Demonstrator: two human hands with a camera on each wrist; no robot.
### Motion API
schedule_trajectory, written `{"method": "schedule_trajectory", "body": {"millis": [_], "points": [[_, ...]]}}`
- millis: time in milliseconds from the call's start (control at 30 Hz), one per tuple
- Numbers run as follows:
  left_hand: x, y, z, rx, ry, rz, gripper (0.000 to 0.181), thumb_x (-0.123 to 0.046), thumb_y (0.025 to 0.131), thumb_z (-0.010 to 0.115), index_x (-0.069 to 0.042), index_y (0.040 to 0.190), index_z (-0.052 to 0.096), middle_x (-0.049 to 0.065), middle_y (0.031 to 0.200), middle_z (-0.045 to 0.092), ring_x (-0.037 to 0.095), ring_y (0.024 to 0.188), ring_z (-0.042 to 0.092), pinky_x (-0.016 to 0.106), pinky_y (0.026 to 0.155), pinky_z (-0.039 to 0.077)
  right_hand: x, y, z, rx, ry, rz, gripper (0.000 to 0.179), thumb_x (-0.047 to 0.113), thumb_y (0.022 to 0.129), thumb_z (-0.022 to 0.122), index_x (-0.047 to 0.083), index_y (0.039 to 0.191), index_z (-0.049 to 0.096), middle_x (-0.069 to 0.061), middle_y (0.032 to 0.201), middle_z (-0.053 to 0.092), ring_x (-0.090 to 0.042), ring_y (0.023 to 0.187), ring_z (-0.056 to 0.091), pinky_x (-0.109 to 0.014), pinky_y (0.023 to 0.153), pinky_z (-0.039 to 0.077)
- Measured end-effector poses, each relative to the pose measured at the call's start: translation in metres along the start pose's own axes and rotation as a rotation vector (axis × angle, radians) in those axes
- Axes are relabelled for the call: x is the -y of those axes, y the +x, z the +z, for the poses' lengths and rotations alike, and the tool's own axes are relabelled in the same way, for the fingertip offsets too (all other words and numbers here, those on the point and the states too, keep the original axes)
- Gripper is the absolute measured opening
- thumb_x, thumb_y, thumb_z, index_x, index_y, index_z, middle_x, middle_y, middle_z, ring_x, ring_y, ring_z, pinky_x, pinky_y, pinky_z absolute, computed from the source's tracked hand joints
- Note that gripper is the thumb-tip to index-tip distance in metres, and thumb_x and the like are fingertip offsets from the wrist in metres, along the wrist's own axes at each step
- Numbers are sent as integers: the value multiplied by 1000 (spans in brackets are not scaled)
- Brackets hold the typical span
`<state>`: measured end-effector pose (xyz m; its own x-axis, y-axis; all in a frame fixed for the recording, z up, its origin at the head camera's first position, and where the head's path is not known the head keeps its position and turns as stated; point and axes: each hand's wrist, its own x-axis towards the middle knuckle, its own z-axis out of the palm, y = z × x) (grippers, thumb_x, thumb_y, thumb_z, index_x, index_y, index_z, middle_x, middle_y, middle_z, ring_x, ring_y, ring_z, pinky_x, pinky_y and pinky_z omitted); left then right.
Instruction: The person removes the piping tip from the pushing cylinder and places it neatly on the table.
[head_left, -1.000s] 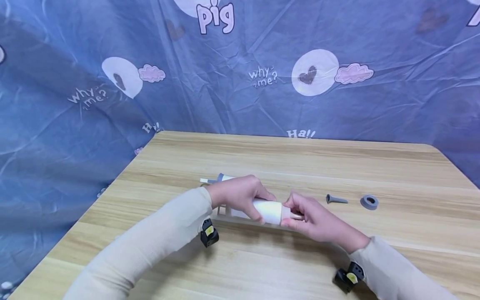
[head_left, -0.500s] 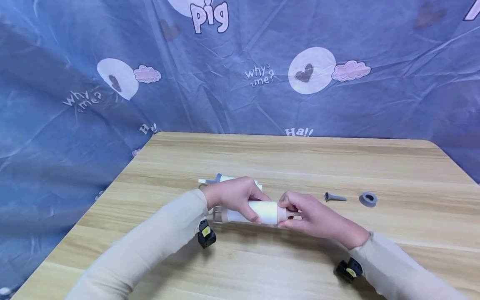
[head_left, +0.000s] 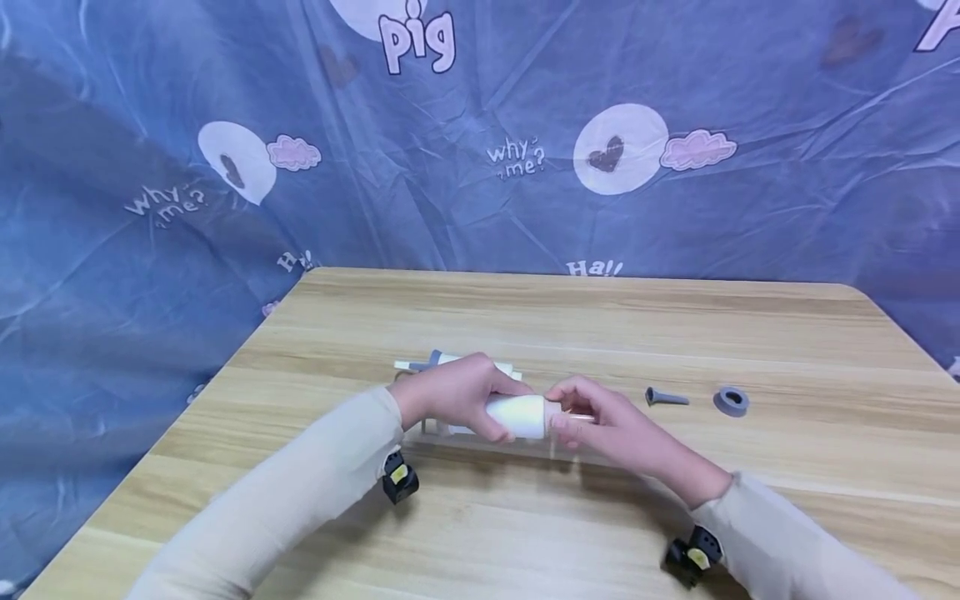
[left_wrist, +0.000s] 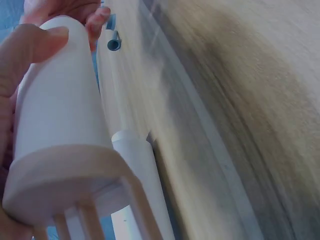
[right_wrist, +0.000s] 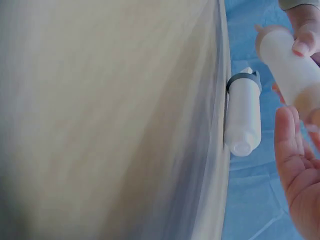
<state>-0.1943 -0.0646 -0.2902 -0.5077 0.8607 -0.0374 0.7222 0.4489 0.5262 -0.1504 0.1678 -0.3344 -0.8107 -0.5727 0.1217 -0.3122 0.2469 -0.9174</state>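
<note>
- One blue printed cloth backdrop point(head_left: 420, 217) hangs behind one pale wood-grain counter point(head_left: 375, 317).
- Two cream sleeves point(head_left: 292, 492) reach over the counter, ending in two bare hands. The left hand's point(head_left: 450, 393) fingers curl round a smooth white cylinder point(head_left: 519, 417), seemingly raised off the counter. The right hand's point(head_left: 611, 429) fingers stand narrow about its right end; whether they grip or only touch, I cannot tell.
- White cylinders number two: the held one, between the hands, and a white bottle with a grey-blue collar point(right_wrist: 243, 115), lying untouched behind the left hand, its collar already on.
- The held cylinder carries two pinkish-beige pieces: a pronged end piece point(left_wrist: 65, 172) at left, apparently joined, and a plain collar point(head_left: 552, 413) at right, where work seems unfinished; its seating is partly hidden.
- Two black wrist cameras point(head_left: 400, 477), one per wrist.
- One grey funnel-shaped piece point(head_left: 666, 397) and one grey ring point(head_left: 731, 402) lie apart beyond the right hand, fitted to nothing.
</note>
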Motion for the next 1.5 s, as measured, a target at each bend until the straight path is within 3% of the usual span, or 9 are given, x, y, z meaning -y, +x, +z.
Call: {"method": "schedule_trajectory", "body": {"millis": [200, 433, 667, 1267, 1500], "points": [[0, 2, 2, -25, 88, 38, 41, -18, 70, 77, -10, 110, 67, -2, 83, 69, 2, 66, 56, 12, 61, 47, -1, 5, -2, 26, 170, 162, 30, 23, 94, 53, -3, 108, 50, -22, 83, 60, -20, 64, 62, -36, 59, 56], [-2, 6, 3, -40, 188, 54, 43, -21, 71, 77, -8, 111, 65, 2, 86, 70, 4, 67, 60, 10, 61, 46, -4, 8, -7, 28, 242, 171, 35, 17, 89, 61, -8, 108, 48, -12, 85, 61, -17, 72, 62, -32, 65, 56], [-3, 6, 6, -65, 202, 32, 48, -21, 72, 76, -6, 116, 63, 3, 91, 70, 4, 70, 60, 10, 62, 46, -4, 7, -7, -27, 231, 195, 39, 14, 83, 68, -9, 108, 49, -10, 90, 58, -17, 77, 58, -31, 65, 55], [-5, -2, 8, -50, 224, 27, 49, -23, 73, 75, -8, 118, 62, 1, 92, 70, 5, 72, 60, 13, 66, 48, -2, 1, 11, -211, 120, 213, 40, 7, 70, 77, 0, 104, 57, -12, 96, 63, -20, 87, 59, -29, 73, 54], [-5, -6, 10, -46, 218, 28, 50, -22, 73, 76, -8, 118, 62, 2, 94, 70, 5, 74, 61, 13, 67, 48, -5, -1, 17, -221, 61, 201, 44, 7, 68, 79, 1, 106, 56, -11, 98, 63, -21, 89, 59, -30, 77, 50]]}}
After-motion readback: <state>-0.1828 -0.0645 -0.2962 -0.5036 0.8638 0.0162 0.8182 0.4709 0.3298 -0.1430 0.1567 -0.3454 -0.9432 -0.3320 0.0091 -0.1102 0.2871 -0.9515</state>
